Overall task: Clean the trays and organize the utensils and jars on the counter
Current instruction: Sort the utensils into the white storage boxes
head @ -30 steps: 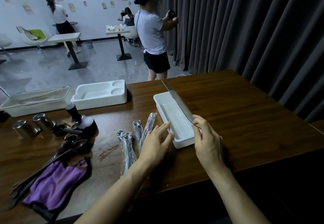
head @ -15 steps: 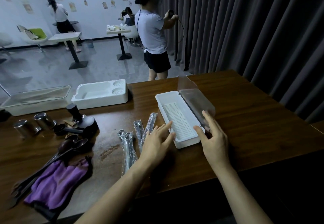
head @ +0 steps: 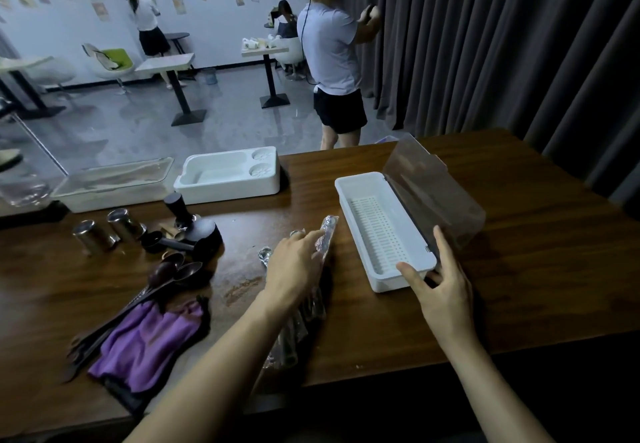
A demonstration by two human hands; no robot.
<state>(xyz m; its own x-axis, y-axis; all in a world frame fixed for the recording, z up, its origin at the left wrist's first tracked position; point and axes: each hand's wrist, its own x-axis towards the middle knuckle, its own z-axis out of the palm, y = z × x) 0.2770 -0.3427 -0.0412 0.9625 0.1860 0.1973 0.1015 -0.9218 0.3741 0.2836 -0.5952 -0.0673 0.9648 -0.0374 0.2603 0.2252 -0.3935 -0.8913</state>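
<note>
1. On the wooden counter point(head: 536, 286) before us, a white utensil box point(head: 384, 231) lies with its clear lid point(head: 436, 193) tilted open on its right side.
2. Our right hand point(head: 441, 292) is spread loose at the box's near end, thumb touching the end wall, gripping nothing.
3. Our left hand point(head: 294, 269) lies flat, fingers straight, on the plastic-wrapped spoons point(head: 328, 233) just left of the box.
4. Farther left we see a purple cloth point(head: 149, 342), dark spoons point(head: 180, 271) and two metal jars point(head: 93, 236).

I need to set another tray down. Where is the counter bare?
Bare wood lies right of the clear lid out to the counter edge, and between the molded tray and the slotted box. The left is crowded: steel cups, tamper, spoons, purple cloth.
</note>
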